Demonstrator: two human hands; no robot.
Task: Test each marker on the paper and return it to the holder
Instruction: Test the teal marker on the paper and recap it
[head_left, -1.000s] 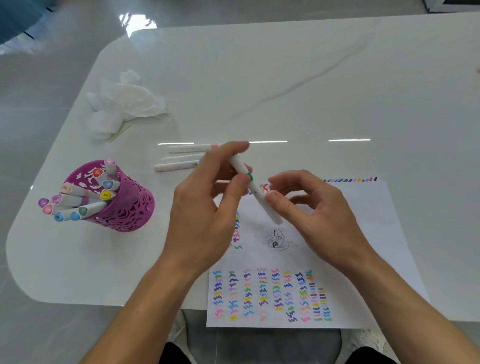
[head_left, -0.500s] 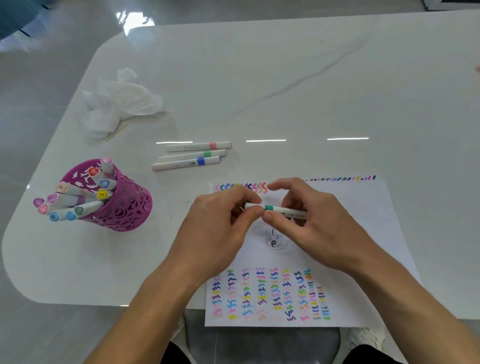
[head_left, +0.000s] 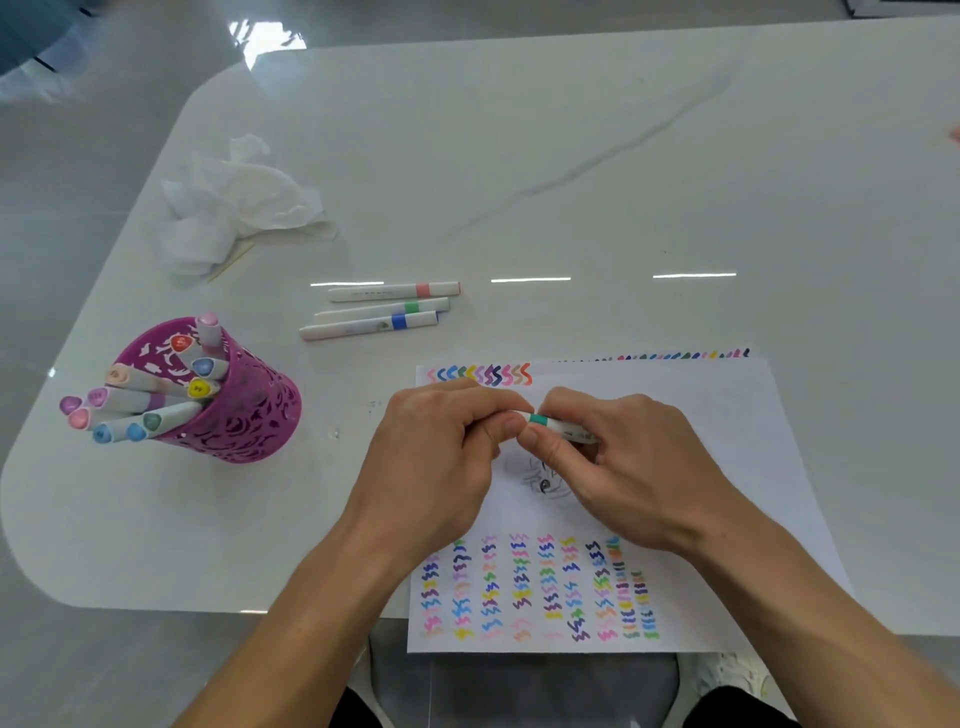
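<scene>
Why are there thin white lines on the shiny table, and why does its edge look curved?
Head view: the lines are glare, likely overhead lights mirrored in the glossy white marble-look table; a larger glare patch sits by its far left corner; the wide-angle lens bows the edges.

one marker (head_left: 563, 428) gripped, three loose markers (head_left: 382, 309) beyond the grip. about eleven in one holder (head_left: 249, 415) leftward, one paper (head_left: 727, 467) beneath.

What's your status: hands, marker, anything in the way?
Left hand pinches one end of the teal-banded marker, right hand grips its barrel. Marker held over the paper, not in the holder. Nothing in the way.
</scene>
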